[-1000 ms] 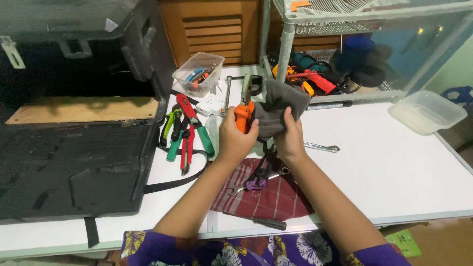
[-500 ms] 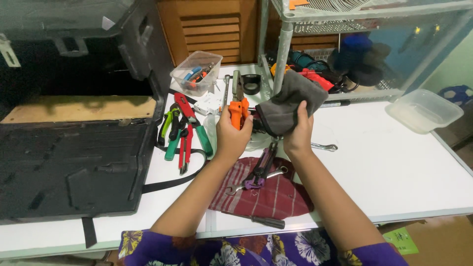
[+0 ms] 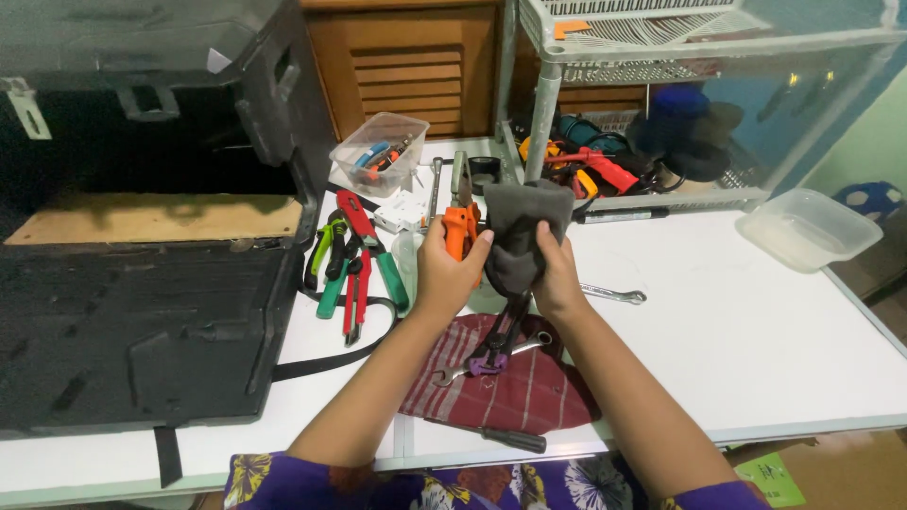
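Observation:
My left hand [image 3: 446,270] grips orange-handled pliers [image 3: 460,212], jaws pointing up and away from me. My right hand [image 3: 554,274] holds a dark grey cloth [image 3: 522,229] bunched against the pliers' right handle. Both hands are raised above a maroon striped cloth [image 3: 515,389] on the white table [image 3: 746,340]. On that cloth lie a dark purple-tipped tool [image 3: 496,345] and a wrench [image 3: 452,375].
An open black tool case [image 3: 142,312] fills the left. Red and green handled pliers [image 3: 354,264] lie beside it. A clear box of small parts [image 3: 380,154] sits behind, an empty clear tub [image 3: 806,229] at right, a screwdriver [image 3: 501,436] near the front edge, a wrench [image 3: 614,295] right.
The grey cloth has gone from spread wide over my right hand to bunched upright against the pliers. Both hands stayed over the maroon cloth.

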